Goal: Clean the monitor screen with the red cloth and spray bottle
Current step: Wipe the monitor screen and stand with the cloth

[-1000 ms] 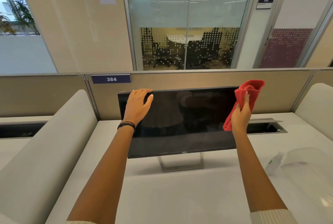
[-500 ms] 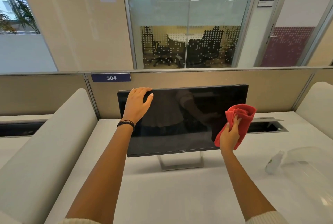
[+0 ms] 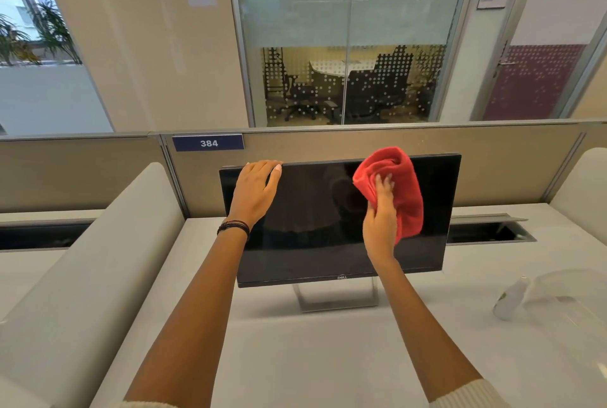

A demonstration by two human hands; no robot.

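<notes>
Reaching forward from cream knitted cuffs, two bare forearms cross the pale grey desk surface (image 3: 328, 358) toward the wide black flat-panel monitor (image 3: 308, 236) on its square silver stand (image 3: 335, 299). At the right edge of the desk, well apart from the monitor, a small clear plastic spray bottle (image 3: 510, 301) lies beside a transparent curved cover (image 3: 565, 292). The left hand (image 3: 256, 190), with thin dark bands at the wrist, lies open and flat against the screen's upper left, fingertips at the top edge. The right hand (image 3: 381, 220) is closed around the bunched red cloth (image 3: 397, 187), pressing it against the upper right part of the screen. Behind the monitor stands a beige partition (image 3: 509, 161) carrying a blue plate numbered 384 (image 3: 208, 143); beyond it, a glass-walled meeting room (image 3: 348, 85) with dark chairs.
</notes>
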